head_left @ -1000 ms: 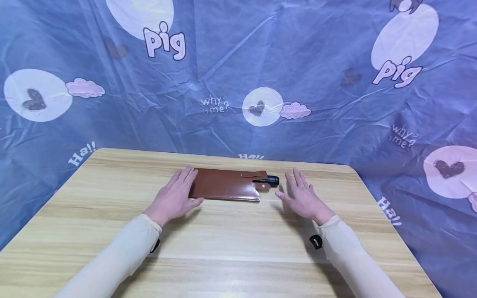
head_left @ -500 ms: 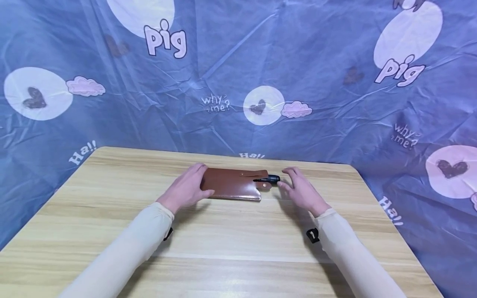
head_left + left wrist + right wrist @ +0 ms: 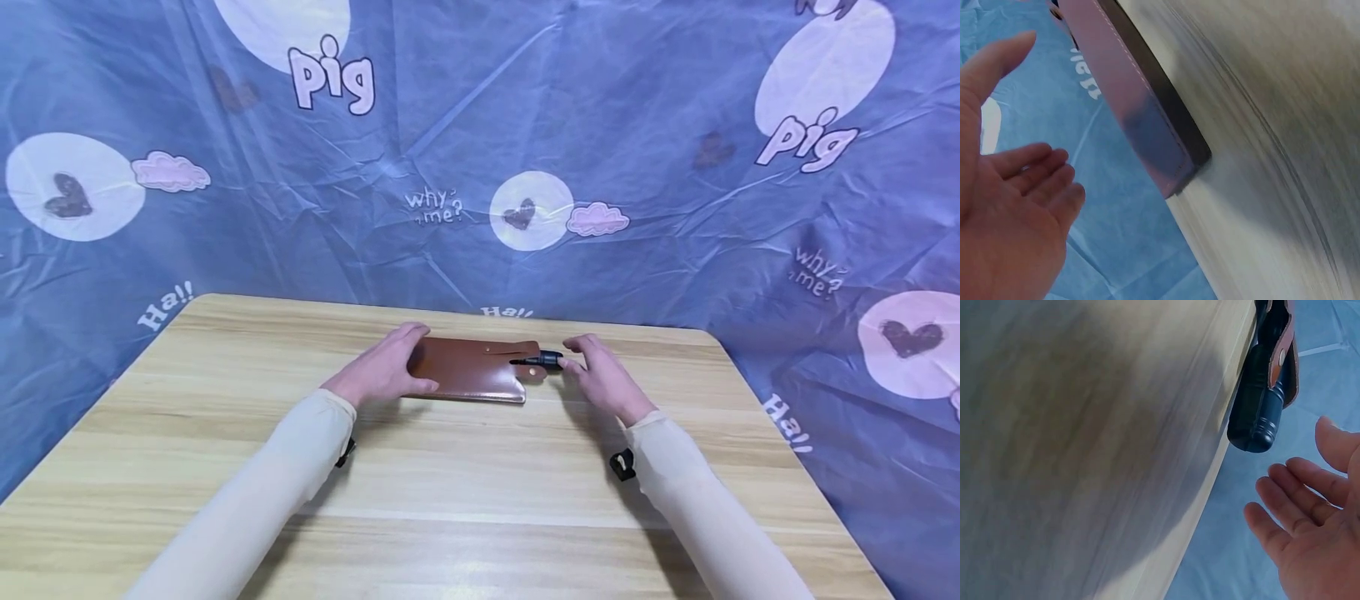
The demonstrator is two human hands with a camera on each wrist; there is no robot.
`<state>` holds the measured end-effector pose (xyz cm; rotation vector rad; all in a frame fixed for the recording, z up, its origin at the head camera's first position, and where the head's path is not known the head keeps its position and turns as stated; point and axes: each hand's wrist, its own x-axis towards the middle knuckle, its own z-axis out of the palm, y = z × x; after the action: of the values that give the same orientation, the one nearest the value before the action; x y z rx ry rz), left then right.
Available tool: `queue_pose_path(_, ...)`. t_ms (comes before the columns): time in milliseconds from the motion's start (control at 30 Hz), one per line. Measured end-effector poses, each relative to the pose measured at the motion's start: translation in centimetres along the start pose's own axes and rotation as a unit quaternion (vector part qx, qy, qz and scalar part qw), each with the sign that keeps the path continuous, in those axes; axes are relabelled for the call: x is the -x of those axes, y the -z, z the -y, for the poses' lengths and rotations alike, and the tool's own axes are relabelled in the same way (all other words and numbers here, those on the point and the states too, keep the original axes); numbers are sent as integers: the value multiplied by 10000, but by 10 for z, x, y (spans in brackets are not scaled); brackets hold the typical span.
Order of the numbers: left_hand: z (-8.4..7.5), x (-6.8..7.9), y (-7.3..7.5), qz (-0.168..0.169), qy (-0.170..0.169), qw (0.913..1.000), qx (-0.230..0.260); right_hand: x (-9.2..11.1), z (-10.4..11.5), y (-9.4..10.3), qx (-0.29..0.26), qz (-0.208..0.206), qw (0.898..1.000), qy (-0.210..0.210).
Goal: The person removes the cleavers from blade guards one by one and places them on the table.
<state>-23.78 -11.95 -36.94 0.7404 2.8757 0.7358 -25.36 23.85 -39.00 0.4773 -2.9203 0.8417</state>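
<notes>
Left hand [image 3: 381, 368], left of centre in the head view: thumb spread from fingers, bracketing the left end of the brown sheath [image 3: 472, 368]. Left wrist view shows a gap, so no grip. Right hand [image 3: 604, 379], right of centre: fingers loosely bent, thumb apart, holding nothing, just beside the black handle [image 3: 1254, 400] that sticks out of the sheath's right end. Sheath lies flat mid-frame; snap tab [image 3: 533, 372] sits beside the handle. Under it, wood table [image 3: 465, 492] fills the lower frame; blue printed cloth [image 3: 450, 125] behind, upper half. Step reads as approach, pre-grasp. Next move calls for both hands closing in: left steadying sheath, right fingers curling round handle.
</notes>
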Motion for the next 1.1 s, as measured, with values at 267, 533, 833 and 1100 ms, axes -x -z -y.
queue_pose_path(267, 10, -8, -3, 191, -329, 9991, 200, -6, -1, -2, -299, -102, 9995, 14)
queue_pose_path(533, 19, -14, -4, 202, -429, 9985, 256, -11, -1, -5, -565, -46, 9984, 29)
queue_pose_path(833, 25, -23, -2, 509, -603, 9963, 334, -17, -5, -8, -698, 88, 9974, -122)
queue_pose_path(1100, 30, -29, -3, 534, -517, 9964, 417, -19, -6, -10, -876, 112, 9961, -70)
